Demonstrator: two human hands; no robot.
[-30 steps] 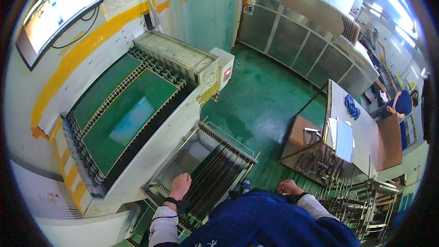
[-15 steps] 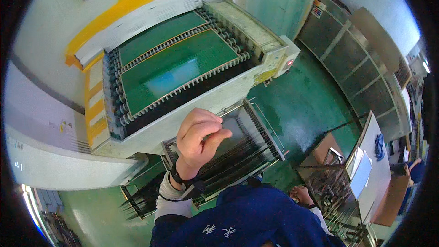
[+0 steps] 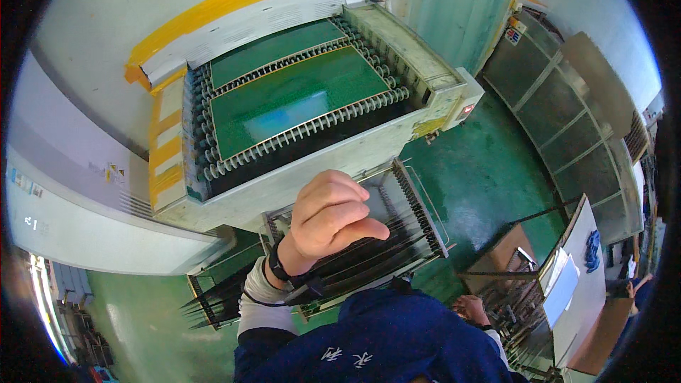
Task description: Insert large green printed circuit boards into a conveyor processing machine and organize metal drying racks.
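Note:
My left hand (image 3: pixel 333 216) is raised in front of a roller conveyor. Its fingers are curled and the thumb lies close against them, with nothing visible in the grip. A dark band circles that wrist. Beyond it, a green panel with a pale rim (image 3: pixel 298 110) rests flat on the grey rollers (image 3: pixel 312 124), and a second green panel (image 3: pixel 277 50) lies farther back. Below the left hand stands a slotted rack (image 3: pixel 418 206) holding several dark upright sheets. My right hand (image 3: pixel 472 308) is low at the right, beside a metal frame, with fingers bent; what they hold is hidden.
The conveyor's pale side housing (image 3: pixel 404 46) borders the rollers. At the right, a white board (image 3: pixel 578 276) carries papers and blue cord (image 3: pixel 591 252). Large grey framed panels (image 3: pixel 567 117) lean farther back. Another person's arm (image 3: pixel 640 284) shows at the far right.
My view has shifted, so the conveyor appears farther right. Both green panels have slid slightly away from me on the rollers. My left thumb has drawn closer to the fingers.

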